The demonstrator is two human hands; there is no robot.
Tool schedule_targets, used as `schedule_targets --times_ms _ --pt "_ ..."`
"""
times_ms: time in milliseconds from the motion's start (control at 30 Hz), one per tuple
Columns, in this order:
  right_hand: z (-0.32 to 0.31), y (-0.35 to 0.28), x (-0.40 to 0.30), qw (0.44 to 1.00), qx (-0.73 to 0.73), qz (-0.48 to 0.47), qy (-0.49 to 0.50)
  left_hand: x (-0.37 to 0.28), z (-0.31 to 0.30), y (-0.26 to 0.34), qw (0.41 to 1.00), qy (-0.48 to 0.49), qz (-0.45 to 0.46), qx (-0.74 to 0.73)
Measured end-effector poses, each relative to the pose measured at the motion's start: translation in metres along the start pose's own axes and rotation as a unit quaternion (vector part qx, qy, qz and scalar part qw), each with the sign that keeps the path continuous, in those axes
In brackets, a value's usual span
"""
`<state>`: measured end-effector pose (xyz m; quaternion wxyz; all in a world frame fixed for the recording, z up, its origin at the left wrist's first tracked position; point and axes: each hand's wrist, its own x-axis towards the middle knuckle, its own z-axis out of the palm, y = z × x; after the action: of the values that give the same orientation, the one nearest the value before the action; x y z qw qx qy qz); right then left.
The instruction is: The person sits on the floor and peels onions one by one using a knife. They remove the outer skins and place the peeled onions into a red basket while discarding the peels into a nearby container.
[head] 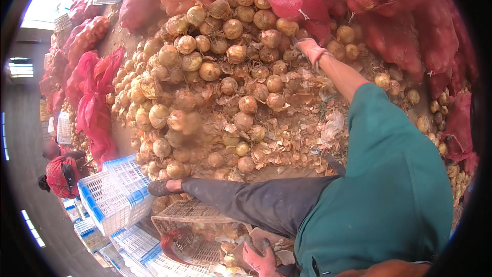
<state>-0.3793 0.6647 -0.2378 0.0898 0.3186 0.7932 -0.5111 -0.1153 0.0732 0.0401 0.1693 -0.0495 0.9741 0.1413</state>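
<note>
My right hand (310, 50), in a pinkish glove, reaches to the upper edge of a large heap of onions (233, 29). A small dark metal tool (296, 41), its kind unclear, shows at its fingers, close beside a yellow onion (287, 27). At the bottom, my left hand (261, 257), in a pink glove with dark fingertips, has its thumb and fingers apart over a worn plastic crate (198, 212). That crate lies beside my leg and holds onion pieces and skins. Nothing is visible between the left fingers.
Red mesh sacks (396, 42) full of onions line the top and right. A limp pink mesh sack (92, 104) lies at left. White and blue plastic crates (115, 194) stand by my foot. A person in red (63, 177) is at far left. Dry skins (284, 146) litter the ground.
</note>
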Motion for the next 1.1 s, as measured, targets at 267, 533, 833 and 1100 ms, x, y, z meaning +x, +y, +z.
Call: schedule_targets --times_ms 267,533,833,1100 --pt "-0.009 -0.054 -0.175 0.864 0.492 0.105 -0.012 0.002 0.006 0.015 1.0 -0.004 -0.004 -0.019" --pt "0.044 -0.145 -0.279 0.951 0.158 -0.01 -0.267 -0.002 0.0 0.004 0.99 0.056 -0.041 -0.12" --pt "0.154 -0.252 -0.36 0.673 -0.296 -0.516 -0.44 -0.055 -0.015 -0.02 0.938 0.329 -0.08 -0.073" --pt "0.235 -0.274 -0.451 0.434 -0.416 -0.587 -0.541 -0.091 0.003 -0.047 0.948 0.289 -0.122 -0.06"
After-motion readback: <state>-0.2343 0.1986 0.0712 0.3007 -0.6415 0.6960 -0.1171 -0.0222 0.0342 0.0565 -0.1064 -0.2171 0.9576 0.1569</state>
